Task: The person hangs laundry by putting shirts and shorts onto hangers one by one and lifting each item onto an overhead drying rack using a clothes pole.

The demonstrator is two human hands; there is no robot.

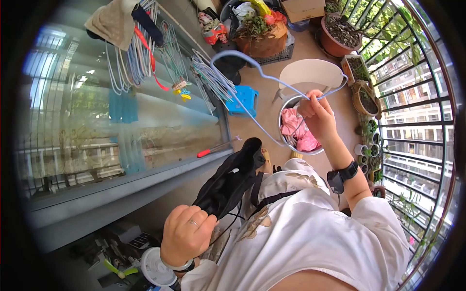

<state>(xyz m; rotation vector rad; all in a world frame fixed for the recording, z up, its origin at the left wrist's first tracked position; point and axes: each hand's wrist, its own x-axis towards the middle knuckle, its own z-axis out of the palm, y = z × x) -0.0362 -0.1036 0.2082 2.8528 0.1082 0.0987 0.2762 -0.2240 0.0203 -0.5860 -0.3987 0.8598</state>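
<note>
A black garment (pixel 225 179) hangs from my left hand (pixel 188 236), whose fingers are closed on its edge at the lower left. My right hand (pixel 316 112) is raised at the right of centre, its fingers pinched round a pale blue clothes hanger (pixel 262 72). The hanger's wide loop reaches left over the floor and is apart from the garment. Below my right hand stands a round metal basin (pixel 281 127) with pink cloth (pixel 307 139) in it. A beige stool (pixel 310 72) is just beyond the basin.
Bunches of hangers (pixel 127 63) hang along the window at left. A blue plastic stool (pixel 243 101) stands by the wall. A red-handled tool (pixel 204 153) lies on the sill. Potted plants (pixel 340 36) line the railing (pixel 412 102) at right. A white fan (pixel 158 266) is at lower left.
</note>
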